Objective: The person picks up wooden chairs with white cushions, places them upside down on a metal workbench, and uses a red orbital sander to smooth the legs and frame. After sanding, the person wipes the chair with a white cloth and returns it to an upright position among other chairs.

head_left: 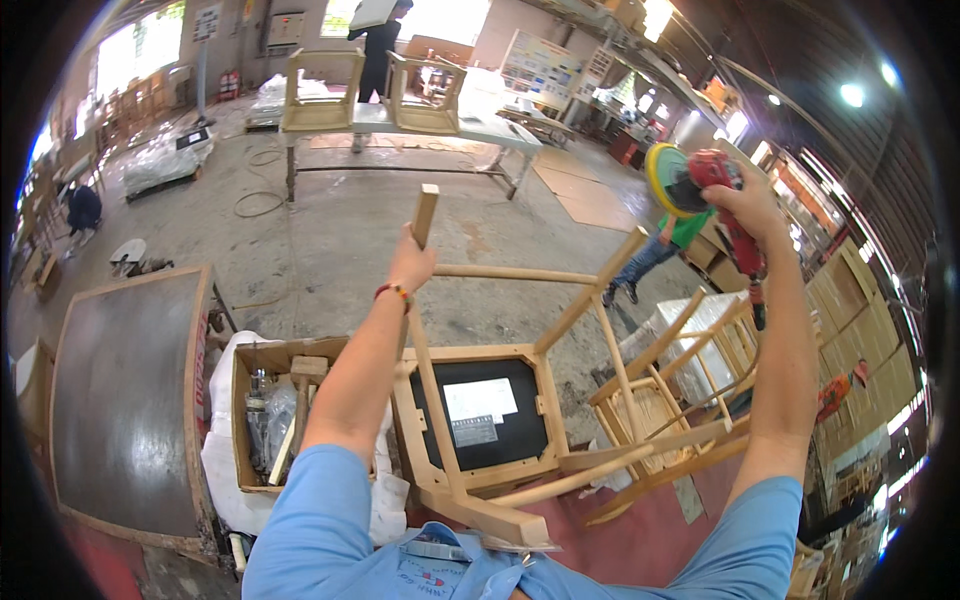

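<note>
An upside-down wooden chair (515, 270) stands in front of me, its dark seat underside carrying white and grey labels. My left hand (408, 262) is wrapped round one upturned leg, just below its top end. Raised at the right, my right hand (752, 208) grips a red power sander (712, 168) with a round yellow-and-green pad. The pad faces left and is apart from the chair. Its hose or cord end hangs below my wrist.
A cardboard box (241, 415) of tools sits left of the chair, beside a dark wood-framed panel (130, 400). More wooden chair frames (640, 425) stand close at right. A person in green (685, 232) is beyond the sander; another (380, 55) stands behind the far table (480, 135).
</note>
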Action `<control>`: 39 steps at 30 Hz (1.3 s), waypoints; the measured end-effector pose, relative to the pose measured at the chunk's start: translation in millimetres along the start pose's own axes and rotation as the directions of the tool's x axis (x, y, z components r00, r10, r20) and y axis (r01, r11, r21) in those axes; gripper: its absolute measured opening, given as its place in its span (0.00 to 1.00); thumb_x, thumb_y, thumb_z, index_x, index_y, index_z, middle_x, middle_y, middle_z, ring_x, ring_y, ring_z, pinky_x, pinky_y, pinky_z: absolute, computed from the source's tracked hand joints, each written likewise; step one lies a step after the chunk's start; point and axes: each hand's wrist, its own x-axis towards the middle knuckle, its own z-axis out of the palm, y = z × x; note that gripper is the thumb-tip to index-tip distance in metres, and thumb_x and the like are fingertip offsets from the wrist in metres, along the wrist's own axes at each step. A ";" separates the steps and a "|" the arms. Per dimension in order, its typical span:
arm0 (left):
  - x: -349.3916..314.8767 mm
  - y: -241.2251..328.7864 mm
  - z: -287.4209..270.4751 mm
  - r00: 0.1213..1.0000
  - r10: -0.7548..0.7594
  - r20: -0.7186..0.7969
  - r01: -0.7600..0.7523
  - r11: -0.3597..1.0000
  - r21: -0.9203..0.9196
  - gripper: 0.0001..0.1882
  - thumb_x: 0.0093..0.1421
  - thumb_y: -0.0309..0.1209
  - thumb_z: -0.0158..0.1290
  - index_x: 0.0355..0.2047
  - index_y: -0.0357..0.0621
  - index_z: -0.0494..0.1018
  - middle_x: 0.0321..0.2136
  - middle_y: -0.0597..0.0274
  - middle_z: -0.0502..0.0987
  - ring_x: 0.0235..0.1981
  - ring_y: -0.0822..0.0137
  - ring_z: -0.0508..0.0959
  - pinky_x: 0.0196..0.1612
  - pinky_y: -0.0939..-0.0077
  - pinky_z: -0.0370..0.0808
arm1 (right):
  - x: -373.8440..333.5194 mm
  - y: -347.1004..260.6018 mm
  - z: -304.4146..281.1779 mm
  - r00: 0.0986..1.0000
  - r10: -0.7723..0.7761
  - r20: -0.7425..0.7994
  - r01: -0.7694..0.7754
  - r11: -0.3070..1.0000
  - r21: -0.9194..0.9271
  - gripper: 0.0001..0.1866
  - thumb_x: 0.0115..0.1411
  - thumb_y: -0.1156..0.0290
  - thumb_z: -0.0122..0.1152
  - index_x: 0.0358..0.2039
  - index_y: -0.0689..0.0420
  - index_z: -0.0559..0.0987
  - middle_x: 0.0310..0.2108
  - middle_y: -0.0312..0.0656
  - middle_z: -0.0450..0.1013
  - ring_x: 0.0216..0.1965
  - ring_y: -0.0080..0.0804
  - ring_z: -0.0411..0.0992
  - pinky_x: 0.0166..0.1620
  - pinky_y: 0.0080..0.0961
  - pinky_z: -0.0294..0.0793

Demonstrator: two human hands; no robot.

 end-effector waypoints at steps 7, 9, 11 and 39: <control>-160.6 1.3 -69.1 0.975 -0.058 0.216 0.085 0.990 -0.114 0.27 0.62 0.32 0.52 0.58 0.28 0.65 0.55 0.42 0.73 0.57 0.56 0.73 0.58 0.68 0.70 | -155.9 109.8 -129.7 0.936 0.252 -0.247 -0.162 0.929 0.332 0.24 0.52 0.57 0.70 0.43 0.57 0.74 0.24 0.33 0.71 0.20 0.21 0.70 0.24 0.20 0.72; -227.2 1.9 -92.3 0.969 -0.200 0.146 0.226 0.956 -0.190 0.20 0.63 0.32 0.52 0.51 0.30 0.71 0.43 0.53 0.78 0.44 0.68 0.78 0.47 0.76 0.74 | -217.5 140.3 -152.1 0.892 0.336 -0.301 -0.178 0.875 0.450 0.22 0.56 0.56 0.67 0.43 0.57 0.74 0.23 0.33 0.71 0.20 0.20 0.70 0.24 0.19 0.72; -301.5 3.2 -108.4 0.967 -0.230 0.114 0.242 0.964 -0.109 0.11 0.62 0.32 0.52 0.35 0.34 0.76 0.25 0.64 0.76 0.27 0.76 0.75 0.33 0.80 0.73 | -287.5 170.3 -159.2 0.871 0.403 -0.281 -0.204 0.817 0.540 0.23 0.53 0.56 0.68 0.44 0.55 0.75 0.26 0.31 0.71 0.22 0.21 0.71 0.26 0.19 0.72; -512.1 45.5 -105.2 0.865 -0.386 0.320 0.499 0.720 -0.483 0.29 0.57 0.31 0.62 0.56 0.41 0.61 0.32 0.65 0.74 0.26 0.75 0.74 0.29 0.79 0.74 | -428.5 -127.6 300.4 0.709 -0.364 0.604 -0.649 0.000 0.761 0.27 0.58 0.70 0.63 0.57 0.63 0.69 0.45 0.42 0.75 0.42 0.28 0.73 0.46 0.24 0.74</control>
